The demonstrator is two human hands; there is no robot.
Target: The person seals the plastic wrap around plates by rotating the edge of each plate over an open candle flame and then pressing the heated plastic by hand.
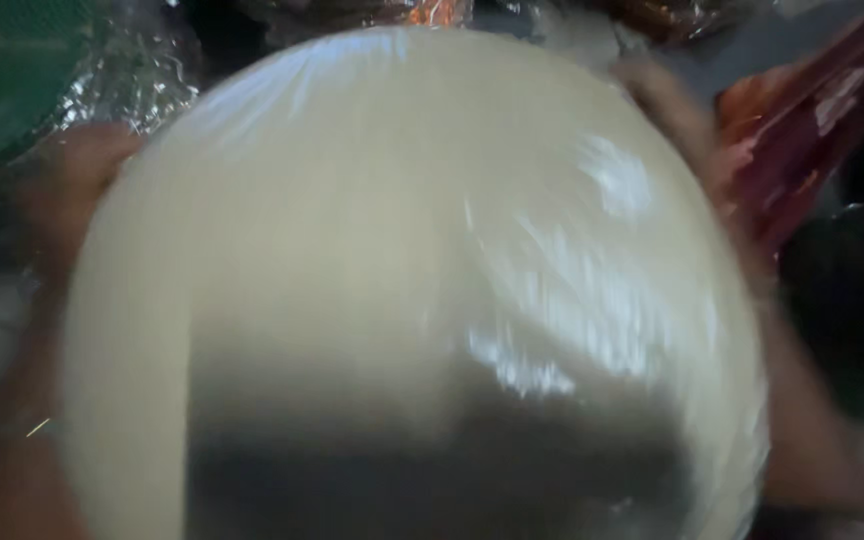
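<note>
**A wrapped pale disc held at both edges, seen from above**

A large, round, cream-coloured disc [402, 280] sealed in clear glossy film fills nearly the whole head view, held close under the camera. Its surface is smooth and slightly domed; streaks of glare cross its right half and a dark shadow covers its lower middle. The film appears intact and drawn tight over the disc, with no torn or lifted flap in view. The picture is motion-blurred, so finer texture cannot be read.

The left hand [77, 185] lies against the disc's upper left edge, its forearm running down the left border. The right hand [667, 105] meets the upper right edge, its forearm descending along the right side. Both hands appear to support the disc from the rim and underside; the fingers are mostly hidden behind it, so how far each hand is curled cannot be told.

Beyond the disc lie other film-wrapped goods: a green item under crinkled clear film [22, 80] at upper left, a red-brown wrapped packet [812, 110] at upper right, and more orange-brown wrapped items [432, 12] along the top edge.

As judged here, the disc is lifted clear of the surrounding goods and carried between both hands; it is not set down anywhere, and its wrapping remains unopened.
</note>
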